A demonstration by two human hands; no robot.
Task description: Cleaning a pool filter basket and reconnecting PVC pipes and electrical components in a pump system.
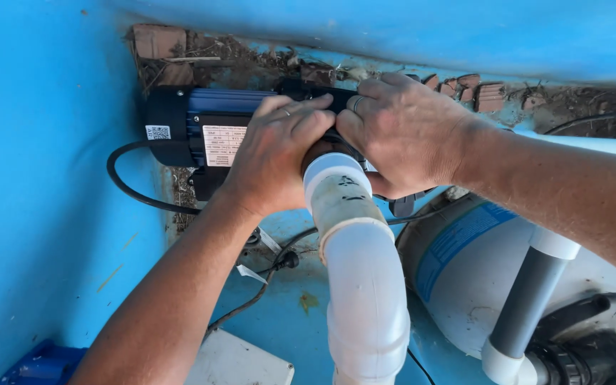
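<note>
Centre of frame: left hand [272,160] and right hand [404,132] both wrap the joint where the white pipe [354,242] meets the blue-and-black pump [201,132] — fingers [308,114] curled and pressed onto the fitting. Keep grip even, pipe aligned with the port — avoid cross-threading.

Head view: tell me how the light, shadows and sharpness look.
Head view: hard sunlight on both forearms, the left hand and right hand; slight glare on the white pipe elbow; the hands shade the blue pump motor beneath them; focus is crisp throughout, with no evident motion blur.
</note>
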